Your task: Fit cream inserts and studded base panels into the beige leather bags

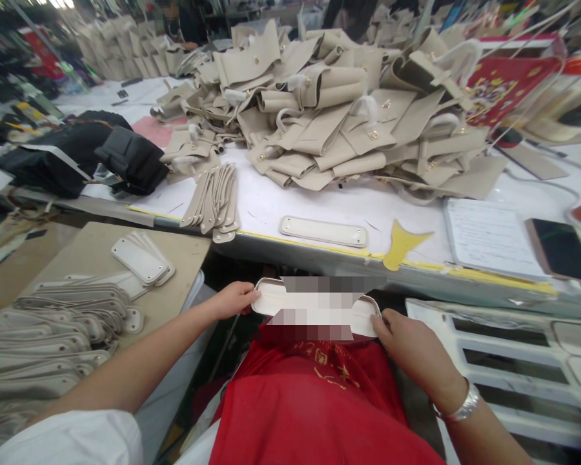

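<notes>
Nearest my camera is the apron (314, 400). Just beyond it I locate the strip (270, 297), held crosswise, short of the bench (397, 210). Grip state: the left hand (235, 298) pinches one end between thumb and fingers; the right hand (409, 345) pinches the other. The strip's middle is obscured, so I cannot tell whether it is bent there.

Caution: both holds are at the ends only. If one pinch slackens, I expect that end to drop towards the apron or the dark gap below the bench. Uneven pull could twist the strip or crease its rim.

Secondary hazards: the stack (215, 197) overhangs the bench edge, and a brush from the left arm could spill it. The bracelet (467, 402) on the right wrist, near the rack (423, 316), could snag if that arm swings outward
</notes>
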### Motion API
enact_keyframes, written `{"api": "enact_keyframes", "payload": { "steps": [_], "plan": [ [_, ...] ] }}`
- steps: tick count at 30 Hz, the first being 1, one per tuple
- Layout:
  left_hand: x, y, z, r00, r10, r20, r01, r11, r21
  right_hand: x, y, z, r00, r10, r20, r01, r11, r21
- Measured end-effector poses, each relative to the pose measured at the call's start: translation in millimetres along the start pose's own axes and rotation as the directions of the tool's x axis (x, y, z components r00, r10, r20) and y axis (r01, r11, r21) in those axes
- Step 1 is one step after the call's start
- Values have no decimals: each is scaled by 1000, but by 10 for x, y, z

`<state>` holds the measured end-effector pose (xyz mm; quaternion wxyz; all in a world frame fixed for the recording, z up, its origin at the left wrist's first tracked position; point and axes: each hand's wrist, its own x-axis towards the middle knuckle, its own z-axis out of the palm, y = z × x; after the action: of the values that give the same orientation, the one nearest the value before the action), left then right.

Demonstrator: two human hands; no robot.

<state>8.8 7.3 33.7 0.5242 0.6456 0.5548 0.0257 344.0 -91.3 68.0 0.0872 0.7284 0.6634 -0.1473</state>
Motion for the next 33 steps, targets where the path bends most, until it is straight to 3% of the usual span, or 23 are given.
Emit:
{"api": "enact_keyframes", "payload": {
  "steps": [4,9,13,18,23,28,33],
  "plan": [
    [29,27,-8,995,70,-66,-62,991,117,12,21,101,1000,-13,-21,12,1000,-18],
    [79,52,-43,993,111,-44,-104,987,126,-8,22,147,996,-28,-80,25,999,-38],
    [95,-1,-45,996,85,15,-85,996,13,-31,15,141,995,-31,-91,27,999,-46],
    [77,-180,-46,987,64,151,-22,964,-264,-35,4,133,996,3,-85,-3,1000,-8],
    [97,-339,14,985,71,157,11,883,-468,-30,-21,105,997,-1,-71,2,1000,8],
    [139,-286,64,993,16,115,47,850,-525,-13,-48,58,998,10,-67,-10,1000,4],
    [166,-142,32,996,-42,77,70,907,-416,43,-64,23,999,11,-49,-10,1000,20]
  ]
}}
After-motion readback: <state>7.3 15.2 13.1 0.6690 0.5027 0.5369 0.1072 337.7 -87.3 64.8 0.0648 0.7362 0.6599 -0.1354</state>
